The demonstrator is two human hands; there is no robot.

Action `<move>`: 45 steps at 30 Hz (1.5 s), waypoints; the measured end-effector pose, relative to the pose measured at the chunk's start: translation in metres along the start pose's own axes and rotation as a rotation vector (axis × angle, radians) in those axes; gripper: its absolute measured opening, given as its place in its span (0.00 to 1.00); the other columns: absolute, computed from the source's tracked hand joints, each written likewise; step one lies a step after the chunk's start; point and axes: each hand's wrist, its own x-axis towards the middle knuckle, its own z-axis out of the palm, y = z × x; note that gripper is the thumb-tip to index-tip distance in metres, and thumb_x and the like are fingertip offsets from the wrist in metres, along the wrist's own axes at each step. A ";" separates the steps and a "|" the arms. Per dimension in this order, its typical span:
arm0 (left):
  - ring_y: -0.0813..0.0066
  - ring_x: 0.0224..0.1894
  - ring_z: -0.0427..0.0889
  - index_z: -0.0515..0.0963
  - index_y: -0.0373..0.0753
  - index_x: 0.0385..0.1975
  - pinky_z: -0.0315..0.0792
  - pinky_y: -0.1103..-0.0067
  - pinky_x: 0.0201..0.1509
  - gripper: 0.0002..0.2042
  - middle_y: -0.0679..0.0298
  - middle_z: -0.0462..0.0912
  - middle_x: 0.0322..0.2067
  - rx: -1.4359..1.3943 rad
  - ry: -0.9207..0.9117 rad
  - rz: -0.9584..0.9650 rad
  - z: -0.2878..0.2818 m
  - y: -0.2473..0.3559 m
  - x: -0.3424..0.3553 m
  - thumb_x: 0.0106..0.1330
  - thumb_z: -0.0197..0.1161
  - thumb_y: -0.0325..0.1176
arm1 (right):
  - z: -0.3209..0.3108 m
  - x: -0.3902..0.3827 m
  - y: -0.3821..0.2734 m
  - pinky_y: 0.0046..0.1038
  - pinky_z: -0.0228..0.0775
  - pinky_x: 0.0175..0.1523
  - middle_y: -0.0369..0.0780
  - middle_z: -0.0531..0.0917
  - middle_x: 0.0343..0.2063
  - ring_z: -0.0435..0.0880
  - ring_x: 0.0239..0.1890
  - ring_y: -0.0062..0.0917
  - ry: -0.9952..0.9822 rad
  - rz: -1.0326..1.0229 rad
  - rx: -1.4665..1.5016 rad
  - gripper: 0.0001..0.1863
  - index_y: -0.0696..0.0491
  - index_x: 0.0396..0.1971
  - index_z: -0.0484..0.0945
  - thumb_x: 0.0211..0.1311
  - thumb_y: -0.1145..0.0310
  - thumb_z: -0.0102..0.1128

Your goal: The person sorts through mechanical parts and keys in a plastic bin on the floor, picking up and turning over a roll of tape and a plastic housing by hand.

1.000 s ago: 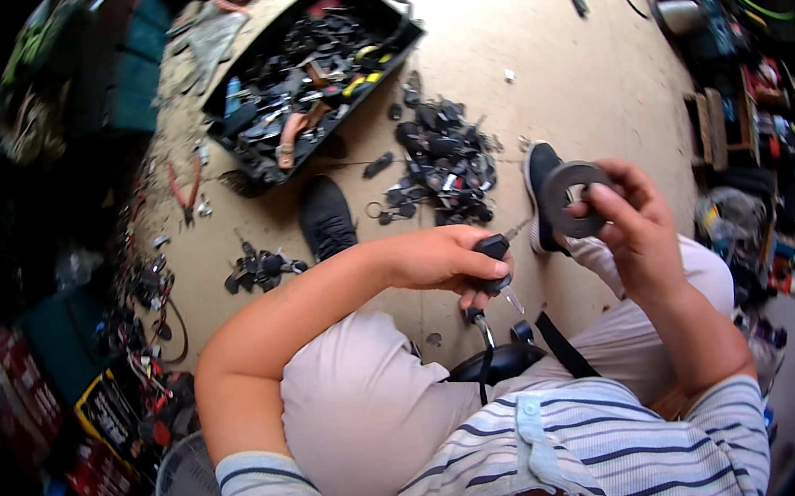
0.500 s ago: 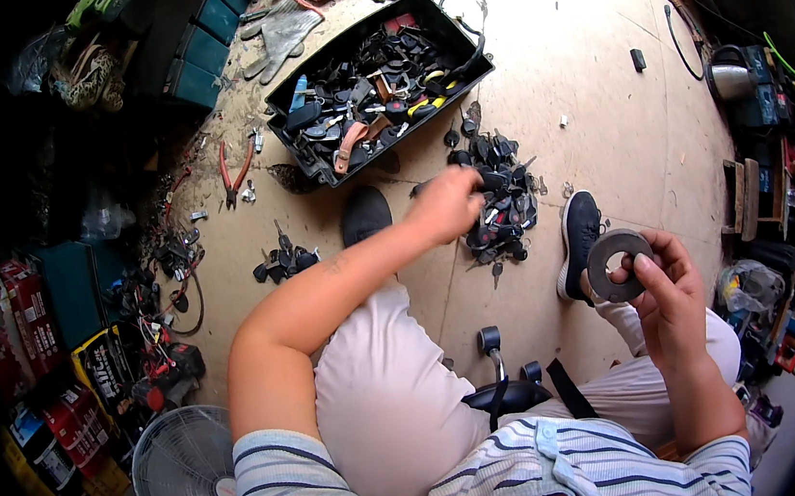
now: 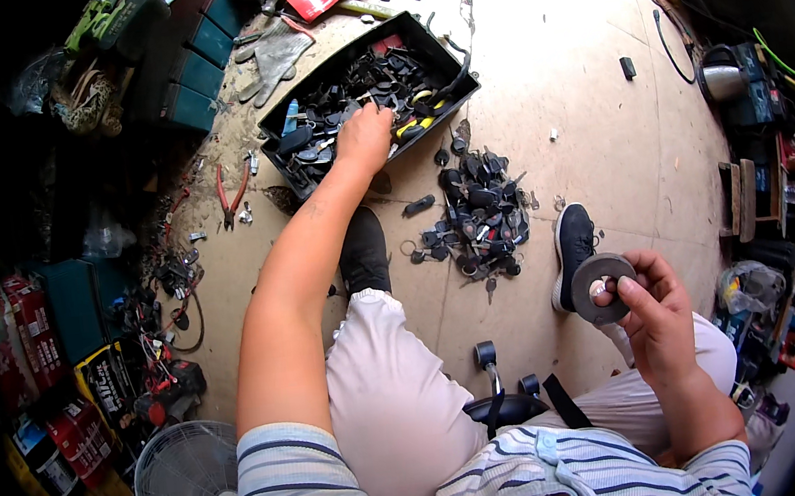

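Note:
My left hand (image 3: 366,138) reaches over the black box (image 3: 456,92) of car keys and fobs (image 3: 313,133). Its fingers are bent down among the keys, and whatever they pinch is hidden. At the right, above my leg, my right hand (image 3: 658,313) holds a flat dark grey ring (image 3: 603,265) between thumb and fingers. A fingertip shows through the ring's hole. On the floor between my shoes lies a loose pile of black keys and fobs (image 3: 482,202). One dark fob (image 3: 418,206) lies apart, left of the pile.
Red-handled pliers (image 3: 234,195) and a grey glove (image 3: 276,59) lie left of the box. A fan (image 3: 190,488) stands at lower left. Stacked packages (image 3: 78,432) line the left side. A kettle (image 3: 720,74) and cluttered shelves stand at right. Chair casters (image 3: 486,355) show below.
My left hand has moved from the floor pile up and left into the box. My right hand has shifted slightly down and left, still holding the ring.

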 end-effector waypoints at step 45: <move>0.85 0.24 0.69 0.73 0.39 0.31 0.66 0.86 0.30 0.14 0.70 0.74 0.26 -1.711 -1.172 -0.120 -0.088 0.145 -0.118 0.69 0.50 0.43 | 0.009 0.017 0.014 0.13 0.66 0.35 0.36 0.81 0.34 0.80 0.36 0.15 0.003 0.022 -0.197 0.15 0.59 0.47 0.70 0.63 0.69 0.57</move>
